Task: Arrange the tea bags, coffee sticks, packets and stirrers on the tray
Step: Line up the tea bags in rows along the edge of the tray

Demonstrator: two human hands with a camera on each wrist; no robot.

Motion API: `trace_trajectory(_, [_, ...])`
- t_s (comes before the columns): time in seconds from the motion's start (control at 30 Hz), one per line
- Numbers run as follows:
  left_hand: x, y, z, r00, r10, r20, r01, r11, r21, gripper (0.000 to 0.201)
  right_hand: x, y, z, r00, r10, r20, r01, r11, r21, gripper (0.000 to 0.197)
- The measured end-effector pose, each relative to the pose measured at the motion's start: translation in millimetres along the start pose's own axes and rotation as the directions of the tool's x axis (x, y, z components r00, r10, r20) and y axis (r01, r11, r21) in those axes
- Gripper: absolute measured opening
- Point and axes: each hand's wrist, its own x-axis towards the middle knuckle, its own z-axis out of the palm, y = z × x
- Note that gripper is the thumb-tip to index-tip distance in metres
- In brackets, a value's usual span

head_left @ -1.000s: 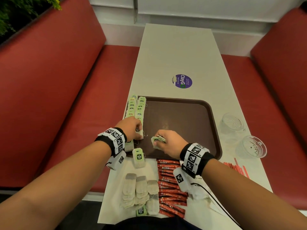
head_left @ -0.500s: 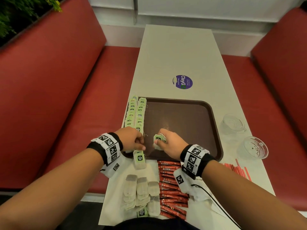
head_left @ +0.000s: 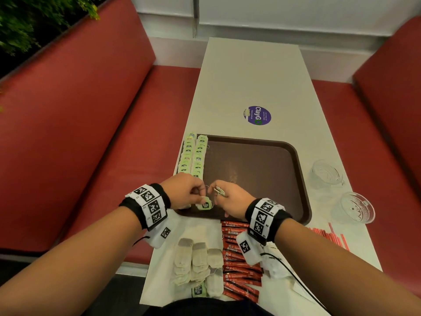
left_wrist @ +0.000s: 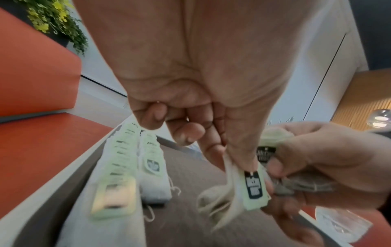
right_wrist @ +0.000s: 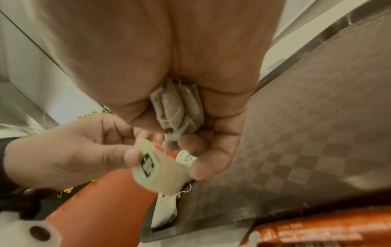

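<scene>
A brown tray (head_left: 262,179) lies on the white table. Two rows of green-tagged tea bags (head_left: 193,156) run along its left edge, also in the left wrist view (left_wrist: 131,167). My left hand (head_left: 200,195) pinches one green-tagged tea bag (head_left: 205,205) (left_wrist: 255,188) by thumb and forefinger, just above the tray's near left corner. My right hand (head_left: 216,192), right beside it, grips a small bunch of tea bags (right_wrist: 177,107) (head_left: 219,191) in its palm. Loose tea bags (head_left: 196,263) and red coffee sticks (head_left: 239,265) lie near me.
Two glass cups (head_left: 325,176) (head_left: 353,208) stand right of the tray. Red stirrers (head_left: 330,236) lie by the table's right edge. White packets (head_left: 275,267) sit under my right wrist. Red bench seats (head_left: 91,133) flank the table. A purple sticker (head_left: 257,115) marks the far tabletop.
My left hand left the tea-bag row and moved right to meet the right hand. The tagged tea bag that lay by the tray's near edge now hangs from its fingers.
</scene>
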Motion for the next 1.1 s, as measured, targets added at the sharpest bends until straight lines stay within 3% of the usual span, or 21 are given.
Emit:
trace_trajectory(0.13, [-7.4,11.6,-12.9,0.992,0.036,-0.122,-0.048,0.993,-0.104,0.007,0.3,-2.0,1.5,0.997,-0.076,-0.006,0.075,0.994,-0.081,0.007])
trace_trajectory(0.27, [-12.4,16.6,-22.3,0.986,0.05,-0.16,-0.073,0.987,-0.144,0.007,5.1,-2.3,1.2,0.993,-0.088,-0.082,0.074,0.985,-0.159,0.016])
trace_trajectory(0.47, [-15.3,17.5,-30.1,0.962,0.034,-0.269,-0.086,0.979,-0.183,0.007,6.1,2.6,-1.0,0.985,-0.095,-0.146,0.07,0.984,-0.165,0.004])
trace_trajectory(0.57, [-12.8,21.6,-25.2,0.973,-0.001,-0.231,-0.029,0.992,-0.127,0.016,6.4,2.9,-2.1,0.984,-0.097,-0.151,0.077,0.988,-0.136,0.011])
trace_trajectory(0.67, [-9.5,22.0,-19.9,0.982,0.007,-0.191,-0.019,0.998,-0.06,0.01,6.2,3.1,-2.7,0.982,-0.097,-0.162,0.079,0.99,-0.114,0.01])
trace_trajectory(0.77, [-7.0,19.5,-21.0,0.964,0.009,-0.267,-0.027,0.998,-0.064,0.008,5.0,6.7,-5.0,0.981,-0.068,-0.184,0.052,0.994,-0.094,0.031])
trace_trajectory(0.87, [-2.5,9.8,-25.7,0.93,-0.053,-0.365,0.03,0.997,-0.07,0.008,3.1,12.4,-9.7,0.979,-0.025,-0.201,0.005,0.995,-0.099,0.03])
trace_trajectory(0.93, [2.0,-0.1,-26.4,0.937,-0.119,-0.328,0.114,0.993,-0.034,0.01,2.4,16.1,-12.8,0.978,0.002,-0.207,-0.026,0.994,-0.11,0.023])
trace_trajectory(1.0, [5.8,-8.7,-23.5,0.963,-0.181,-0.2,0.192,0.98,0.041,0.012,1.9,17.7,-14.5,0.977,0.019,-0.212,-0.043,0.993,-0.109,0.018])
trace_trajectory(1.1, [12.5,-15.5,-13.9,0.978,-0.207,-0.019,0.207,0.965,0.162,0.017,1.2,18.5,-14.8,0.976,0.021,-0.218,-0.045,0.993,-0.107,0.013])
